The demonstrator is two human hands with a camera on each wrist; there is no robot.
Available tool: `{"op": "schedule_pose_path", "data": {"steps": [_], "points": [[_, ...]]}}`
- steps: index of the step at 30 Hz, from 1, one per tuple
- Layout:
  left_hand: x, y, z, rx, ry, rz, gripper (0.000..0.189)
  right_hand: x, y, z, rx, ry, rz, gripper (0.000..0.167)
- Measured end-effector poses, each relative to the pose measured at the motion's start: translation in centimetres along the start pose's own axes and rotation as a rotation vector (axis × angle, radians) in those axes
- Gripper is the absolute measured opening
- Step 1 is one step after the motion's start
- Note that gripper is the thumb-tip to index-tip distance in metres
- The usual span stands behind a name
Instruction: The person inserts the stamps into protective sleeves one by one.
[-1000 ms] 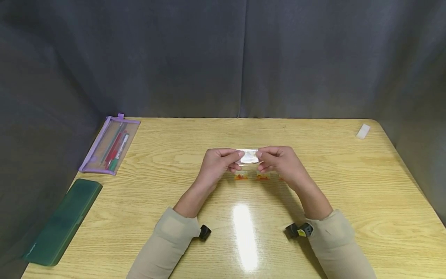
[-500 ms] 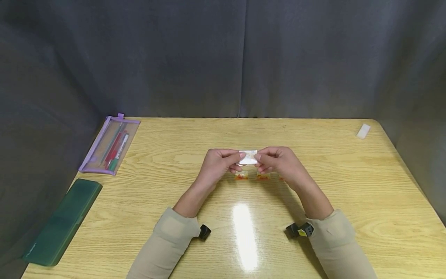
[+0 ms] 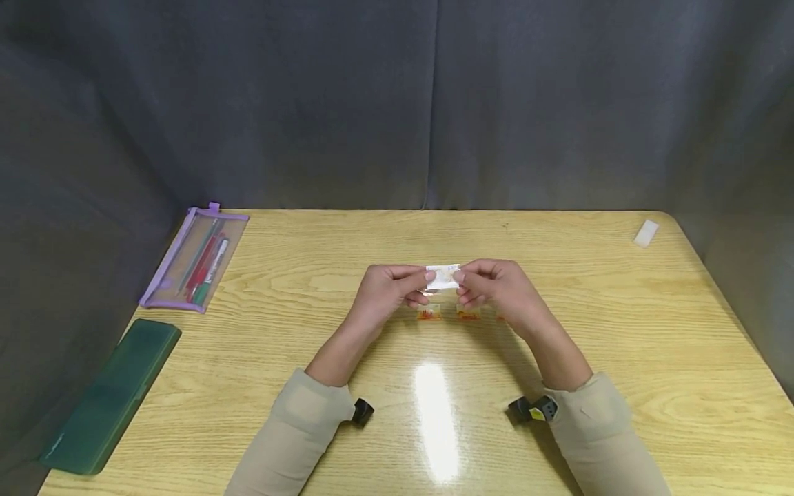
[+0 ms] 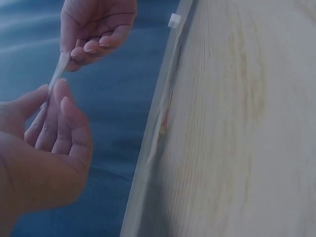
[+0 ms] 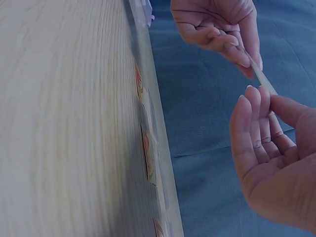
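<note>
A small flat white packet (image 3: 443,276) with faint print is held up over the far middle of the table. My left hand (image 3: 392,288) pinches its left end between thumb and fingers. At the other end, my right hand (image 3: 499,289) pinches it likewise. Seen edge-on in the left wrist view, the packet (image 4: 59,69) is a thin strip between both hands. Below it on the table lie small orange-and-yellow printed pieces, one at left (image 3: 429,312) and a second piece (image 3: 469,313) beside it. A third is mostly hidden by my right hand.
A purple-edged clear zip pouch (image 3: 197,258) with several pens lies at the far left. Nearer on that side is a dark green case (image 3: 114,396). A small white block (image 3: 646,233) sits at the far right corner. Dark curtains (image 3: 428,103) surround the wooden table (image 3: 298,296).
The packet has tilted slightly between the fingers; its glossy glare and clear lower part gave way to a plainer white face with faint print. Both hands have stayed nearly in place.
</note>
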State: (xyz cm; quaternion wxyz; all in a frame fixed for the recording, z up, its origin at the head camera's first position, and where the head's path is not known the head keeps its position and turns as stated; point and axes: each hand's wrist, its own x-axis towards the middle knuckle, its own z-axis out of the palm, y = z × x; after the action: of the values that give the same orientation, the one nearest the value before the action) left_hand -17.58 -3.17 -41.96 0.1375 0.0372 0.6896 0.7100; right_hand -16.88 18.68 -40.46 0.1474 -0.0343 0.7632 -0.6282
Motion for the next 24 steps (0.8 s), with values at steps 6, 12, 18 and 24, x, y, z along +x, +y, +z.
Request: {"op": "schedule_pose_path", "data": {"steps": [6,12,18,24], "points": [[0.0,0.07,-0.18,0.006,0.002,0.003,0.026,0.1,0.13,-0.15,0.002,0.009,0.002,0.03],[0.05,-0.06,-0.26,0.016,0.0,0.007,0.025,0.15,0.19,-0.14,-0.007,0.003,0.011,0.032],[0.14,-0.11,-0.34,0.028,-0.011,0.002,0.025,0.14,0.19,-0.09,-0.011,0.004,0.003,0.033],[0.11,-0.06,-0.16,0.024,0.004,0.017,0.024,0.18,0.14,0.04,0.006,0.018,-0.025,0.039]]}}
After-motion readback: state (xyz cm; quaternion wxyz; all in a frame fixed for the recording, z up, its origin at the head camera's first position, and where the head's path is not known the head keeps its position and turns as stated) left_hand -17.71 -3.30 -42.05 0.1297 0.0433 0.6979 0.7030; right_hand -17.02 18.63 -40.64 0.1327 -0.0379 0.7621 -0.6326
